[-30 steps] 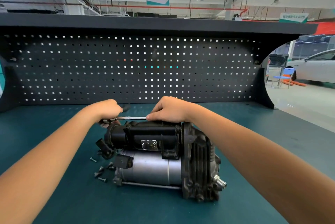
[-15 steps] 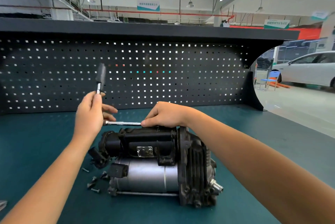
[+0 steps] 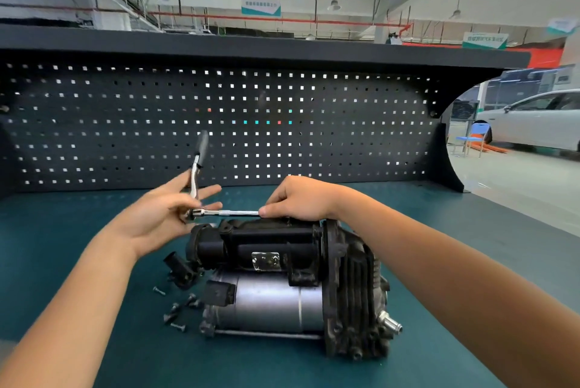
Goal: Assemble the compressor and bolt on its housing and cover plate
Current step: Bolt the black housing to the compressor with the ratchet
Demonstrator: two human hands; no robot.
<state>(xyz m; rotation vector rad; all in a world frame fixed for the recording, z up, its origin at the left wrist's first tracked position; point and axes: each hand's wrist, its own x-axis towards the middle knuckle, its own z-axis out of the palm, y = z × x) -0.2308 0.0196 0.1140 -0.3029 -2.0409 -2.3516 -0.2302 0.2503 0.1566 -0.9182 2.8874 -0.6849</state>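
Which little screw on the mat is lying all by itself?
The screw farthest back, just left of the black plug. The other screws lie bunched nearer the front.

One compressor, one ratchet, one extension bar. Two hands: left hand, right hand. Roughly six loose bolts, bit blurry tho. One black connector, one pegboard, one white car, one blue chair.

Ratchet — bright polished metal; compressor — matt black housing, brushed grey metal cylinder.
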